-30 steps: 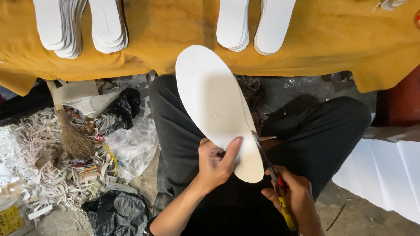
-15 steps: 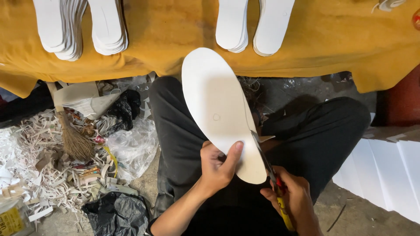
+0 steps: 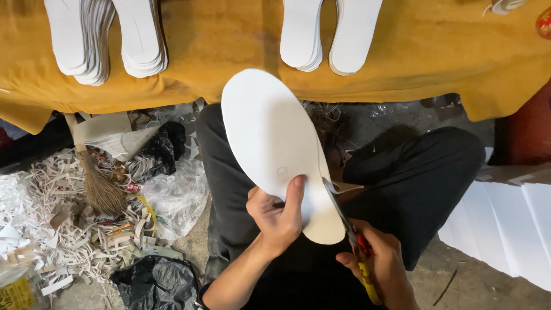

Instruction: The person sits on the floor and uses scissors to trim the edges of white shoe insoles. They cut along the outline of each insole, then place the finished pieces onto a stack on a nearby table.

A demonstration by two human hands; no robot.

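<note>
My left hand [image 3: 279,215] pinches white insole [image 3: 275,146], thumb across top near heel end, fingers curled under. Insole tilted, toe toward yellow cloth [image 3: 229,51], held over my lap in black trousers [image 3: 413,178]. My right hand [image 3: 379,265] closed round scissors [image 3: 347,227] with red and yellow handles; blades at insole's right edge, near heel. Insole stacks [image 3: 106,37] on cloth. Paper scraps [image 3: 63,229] and broom [image 3: 100,186] on floor, left.
</note>
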